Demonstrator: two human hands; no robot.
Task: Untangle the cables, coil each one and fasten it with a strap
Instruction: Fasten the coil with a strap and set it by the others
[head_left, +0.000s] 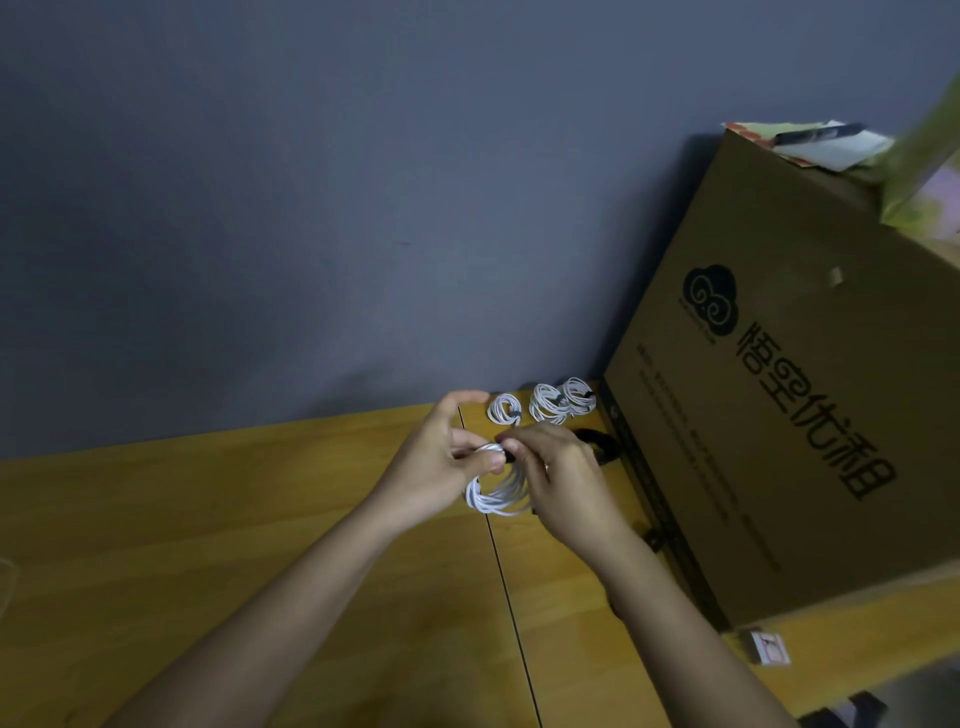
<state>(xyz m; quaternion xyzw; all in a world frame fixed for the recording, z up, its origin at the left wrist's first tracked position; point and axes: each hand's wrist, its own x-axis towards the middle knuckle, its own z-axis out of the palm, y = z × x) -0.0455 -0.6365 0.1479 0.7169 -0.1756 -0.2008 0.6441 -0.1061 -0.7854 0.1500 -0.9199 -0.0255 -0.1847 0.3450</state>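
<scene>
holding a white cable coil (500, 493) just above the wooden table (260, 519), both hands met over the dark seam (506, 597) that ran across the tabletop. the coil was a bundle of many thin white loops, roughly round, hanging down between the two palms with its lower arc free and its upper part hidden behind the fingers. the left hand (441, 467) had its thumb and lower fingers curled round the top of the loops, while its index finger stood raised and bent above them. the right hand (556, 478) had its fingertips drawn together in a pinch at the same spot, where a small dark strap (509, 456) showed against the white; how far it was wrapped could not be told.

three finished coils lay at the far edge of the table, close to the grey wall (311, 208): a small coil (505, 408) on the left, then a middle coil (546, 404) and a right coil (579, 396), the last two touching or overlapping. each was white and carried a short dark band on one side. a dark bundle (597, 441) lay just beyond the right hand, beside the base of a big cardboard box (779, 415) printed with a cloud logo and large characters. papers (826, 145) stuck out of the box's top. a small card (771, 647) lay near the box's near corner.
</scene>
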